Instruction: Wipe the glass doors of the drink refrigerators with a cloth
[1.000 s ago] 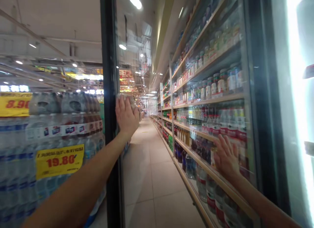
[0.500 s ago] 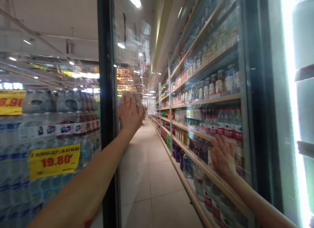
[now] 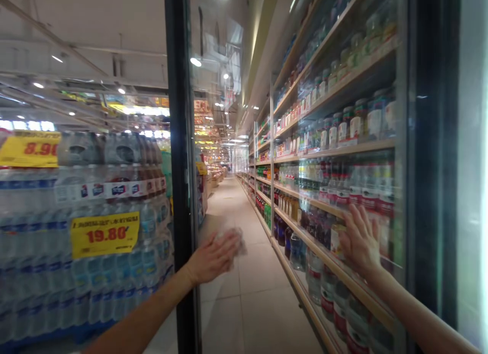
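My left hand (image 3: 211, 257) presses a pale crumpled cloth (image 3: 233, 239) against a glass door (image 3: 229, 115) that stands open in front of me. The hand and cloth are low on the pane, just right of the door's black frame (image 3: 179, 140). The cloth is blurred by motion. Further right on the same pane my right hand (image 3: 358, 239) lies flat, fingers spread upward and holding nothing. Through the glass I see shelves of bottled drinks (image 3: 343, 191).
Stacked packs of water bottles (image 3: 95, 232) with yellow price tags (image 3: 104, 234) stand to the left of the door frame. A tiled aisle (image 3: 244, 272) runs straight ahead between the water stack and the long drink shelves. A bright lit cooler edge (image 3: 476, 166) is at far right.
My left hand has slid the cloth down the glass from about head height to waist height. My right hand has stayed flat on the pane.
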Demonstrator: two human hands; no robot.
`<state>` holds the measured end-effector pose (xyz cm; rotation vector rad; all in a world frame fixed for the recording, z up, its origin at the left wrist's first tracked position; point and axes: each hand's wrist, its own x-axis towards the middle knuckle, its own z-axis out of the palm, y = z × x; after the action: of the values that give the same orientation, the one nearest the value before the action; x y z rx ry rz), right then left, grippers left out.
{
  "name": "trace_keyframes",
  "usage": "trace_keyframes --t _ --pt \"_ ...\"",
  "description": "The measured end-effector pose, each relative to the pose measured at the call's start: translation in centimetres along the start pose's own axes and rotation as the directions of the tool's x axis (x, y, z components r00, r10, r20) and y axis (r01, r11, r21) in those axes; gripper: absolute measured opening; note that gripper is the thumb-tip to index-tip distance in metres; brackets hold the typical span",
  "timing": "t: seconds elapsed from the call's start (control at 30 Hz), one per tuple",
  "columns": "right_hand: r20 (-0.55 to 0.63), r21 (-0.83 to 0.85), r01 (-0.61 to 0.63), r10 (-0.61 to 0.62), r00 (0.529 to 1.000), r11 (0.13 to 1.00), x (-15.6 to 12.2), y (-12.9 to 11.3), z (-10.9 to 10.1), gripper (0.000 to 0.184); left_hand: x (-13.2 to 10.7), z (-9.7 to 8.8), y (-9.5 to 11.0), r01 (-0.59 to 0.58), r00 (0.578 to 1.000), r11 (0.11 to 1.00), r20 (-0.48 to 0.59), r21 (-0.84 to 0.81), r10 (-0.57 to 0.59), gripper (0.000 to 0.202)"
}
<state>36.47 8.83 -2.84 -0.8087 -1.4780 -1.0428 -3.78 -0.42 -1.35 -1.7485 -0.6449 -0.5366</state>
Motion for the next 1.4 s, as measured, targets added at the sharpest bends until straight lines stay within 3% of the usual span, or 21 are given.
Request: trace_keyframes --t 0.03,0.1,0.13,0.17,0.3,0.4,0.5,0.63,0.7,0.8,0.83,0.9,0.93,1.0,1.03,1.1,1.13,1.17,1.27,1.33,1.4 --pt "0.009 0.003 -0.001 0.001 1.0 1.0 -0.1 0.0 0.0 0.06 0.1 0.1 -0.3 0.207 0.975 0.978 -0.085 0.023 -0.204 0.059" --pt "0.025 0.002 -0.005 0.005 1.0 1.0 -0.1 0.0 0.0 0.061 1.1 0.4 -0.6 0.567 0.803 0.823 -0.241 0.026 -0.545 0.067" --pt "0.025 -0.003 -0.005 0.005 1.0 1.0 0.0 -0.1 -0.1 0.061 1.5 0.7 -0.5 0.657 0.725 0.753 -0.287 0.018 -0.626 0.068" --pt "0.024 -0.008 -0.007 0.007 1.0 1.0 0.0 -0.1 -0.2 0.061 1.7 1.0 -0.2 0.684 0.699 0.729 -0.299 0.018 -0.649 0.069" --pt "0.021 -0.001 -0.013 0.013 1.0 1.0 0.2 -0.4 -0.4 0.059 -2.0 1.6 3.3 0.454 0.888 0.889 -0.113 0.063 -0.446 0.066" --pt "0.019 -0.009 -0.027 0.027 0.999 1.0 0.0 -0.5 -0.2 0.059 -5.8 1.7 5.6 0.337 0.941 0.941 -0.043 0.04 -0.335 0.062" --pt "0.018 -0.03 -0.014 0.015 1.0 0.999 -0.2 -0.4 0.1 0.059 -5.2 1.7 4.4 0.37 0.927 0.928 -0.078 0.039 -0.366 0.06" --pt "0.012 -0.037 -0.025 0.026 1.0 0.999 -0.1 -0.4 0.1 0.056 0.1 1.2 0.1 0.585 0.798 0.808 -0.23 0.075 -0.556 0.062" --pt "-0.004 -0.034 -0.038 0.038 0.999 0.999 0.0 -0.6 0.0 0.055 1.8 1.2 -0.5 0.594 0.787 0.802 -0.253 0.067 -0.562 0.062" --pt "-0.001 -0.018 -0.059 0.059 0.998 0.998 0.1 -0.9 0.0 0.056 2.5 1.6 1.6 0.256 0.958 0.966 -0.143 0.04 -0.248 0.058" --pt "0.003 -0.011 -0.059 0.059 0.998 0.998 0.2 -0.9 0.0 0.057 2.7 1.7 2.4 0.089 0.991 0.996 -0.102 0.024 -0.086 0.055" --pt "0.007 0.001 -0.051 0.051 0.999 0.999 0.1 -0.8 -0.1 0.058 3.7 1.8 3.0 -0.124 0.991 0.992 -0.053 0.001 0.124 0.049" --pt "0.009 0.003 -0.048 0.048 0.999 0.999 0.1 -0.8 -0.1 0.058 4.6 1.7 2.7 -0.124 0.991 0.992 -0.049 0.002 0.124 0.047" --pt "0.019 0.003 -0.052 0.051 0.999 0.999 0.1 -0.7 -0.2 0.058 7.2 1.4 0.8 0.089 0.992 0.996 -0.088 0.021 -0.086 0.047" --pt "0.023 0.004 -0.059 0.059 0.998 0.998 0.1 -0.7 -0.2 0.058 8.5 1.1 -0.5 0.258 0.958 0.966 -0.138 0.027 -0.252 0.049" --pt "0.035 0.013 -0.078 0.077 0.996 0.997 0.1 -0.9 -0.2 0.058 10.9 1.0 -2.3 0.547 0.815 0.837 -0.236 0.007 -0.53 0.054" --pt "0.036 0.019 -0.089 0.088 0.995 0.996 0.1 -1.1 -0.1 0.059 11.7 1.0 -2.6 0.605 0.77 0.796 -0.251 -0.005 -0.586 0.056" --pt "0.03 0.025 -0.101 0.101 0.994 0.995 0.0 -1.2 0.0 0.059 12.3 1.2 -2.4 0.597 0.778 0.802 -0.24 -0.007 -0.581 0.057" --pt "0.005 0.026 -0.132 0.132 0.991 0.991 0.0 -1.7 0.2 0.06 12.9 1.9 0.2 0.213 0.97 0.977 -0.123 0.001 -0.211 0.053" --pt "-0.008 0.023 -0.131 0.131 0.991 0.991 0.0 -1.8 0.3 0.061 13.2 2.1 1.5 -0.091 0.994 0.996 -0.061 -0.009 0.09 0.049" --pt "-0.01 0.017 -0.121 0.121 0.993 0.993 -0.1 -1.7 0.4 0.062 14.0 1.9 0.9 -0.173 0.984 0.985 -0.045 -0.01 0.173 0.047"
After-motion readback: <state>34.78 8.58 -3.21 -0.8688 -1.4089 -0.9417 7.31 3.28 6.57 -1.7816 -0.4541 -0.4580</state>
